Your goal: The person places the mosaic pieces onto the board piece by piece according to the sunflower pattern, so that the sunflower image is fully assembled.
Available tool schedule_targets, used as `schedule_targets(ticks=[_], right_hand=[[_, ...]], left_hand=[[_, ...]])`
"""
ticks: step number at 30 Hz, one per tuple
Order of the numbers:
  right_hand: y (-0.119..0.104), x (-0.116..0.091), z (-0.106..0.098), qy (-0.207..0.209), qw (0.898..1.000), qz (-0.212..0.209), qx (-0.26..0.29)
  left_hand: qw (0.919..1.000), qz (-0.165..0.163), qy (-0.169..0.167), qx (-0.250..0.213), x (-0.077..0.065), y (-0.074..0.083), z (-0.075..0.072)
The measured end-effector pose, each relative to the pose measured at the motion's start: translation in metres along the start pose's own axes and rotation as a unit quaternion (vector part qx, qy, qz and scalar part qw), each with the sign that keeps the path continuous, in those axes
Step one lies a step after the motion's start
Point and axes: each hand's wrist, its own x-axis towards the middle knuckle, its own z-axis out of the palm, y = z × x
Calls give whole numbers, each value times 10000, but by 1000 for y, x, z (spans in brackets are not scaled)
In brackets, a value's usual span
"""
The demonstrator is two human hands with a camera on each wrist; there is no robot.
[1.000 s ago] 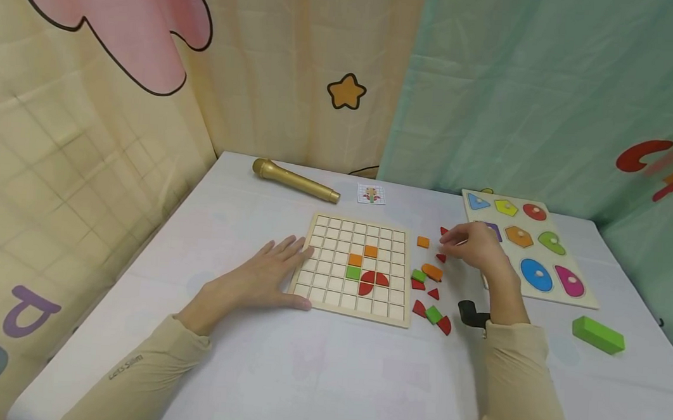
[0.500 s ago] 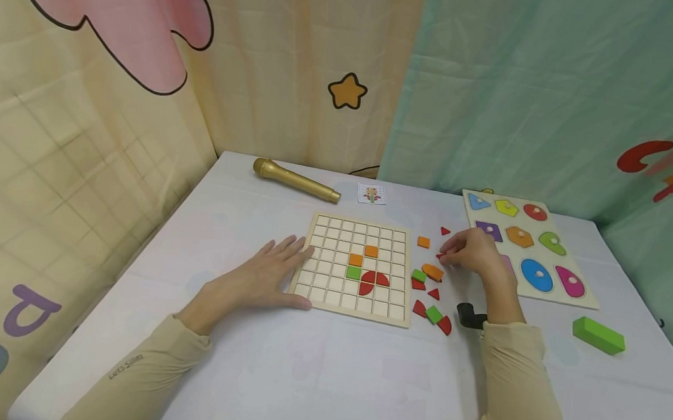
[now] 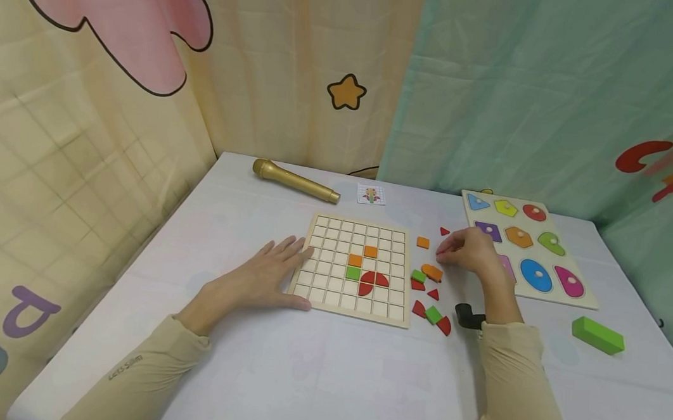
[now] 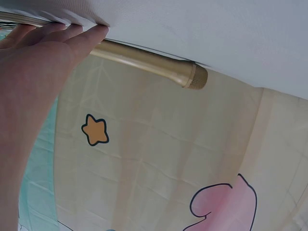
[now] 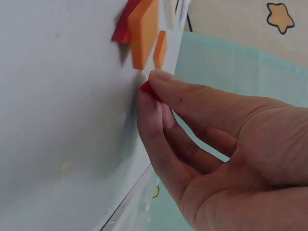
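My left hand [image 3: 261,274] lies flat with spread fingers at the left edge of a wooden grid board [image 3: 320,304]. Two orange squares, a green square [image 3: 353,273] and red quarter-circle pieces [image 3: 366,288] sit in the board's cells. Right of the board, my right hand [image 3: 470,250] pinches a small red piece [image 5: 150,90] between thumb and index finger; the fingertips cover most of it. Near those fingers lie a red triangle [image 3: 444,231], an orange square [image 3: 423,242] and an orange piece with a rounded end [image 3: 433,273].
More loose red and green pieces [image 3: 434,315] lie right of the board. A gold microphone [image 3: 296,181] and a small pattern card [image 3: 371,194] are behind it. A shape puzzle [image 3: 560,294] stands at the right, with a green block [image 3: 598,335] in front.
My right hand has moved slightly toward me, from near the far red triangle, and taken hold of the nearer small red piece. The left hand and the board have stayed put.
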Motion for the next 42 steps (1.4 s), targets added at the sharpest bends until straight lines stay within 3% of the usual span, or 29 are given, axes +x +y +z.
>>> schedule_targets(ticks=[6,15,21,31,42], right_hand=[[-18,-3,6,-47,9993,-338,165],[-60,-7,40,-196,9938,-1059,270],[-77,-10,57,-412,9912,-1198,376],[-84,-9,74,-472,9880,-1440,308],[-85,-11,71,-493,9875,-1476,250]], left_hand=[[10000,20,19,4,0,0,0],[10000,14,22,48,0,-1,3],[10000,-8,-19,48,0,0,2],[10000,23,13,37,1,-1,3],[10000,26,-35,60,0,-1,3]])
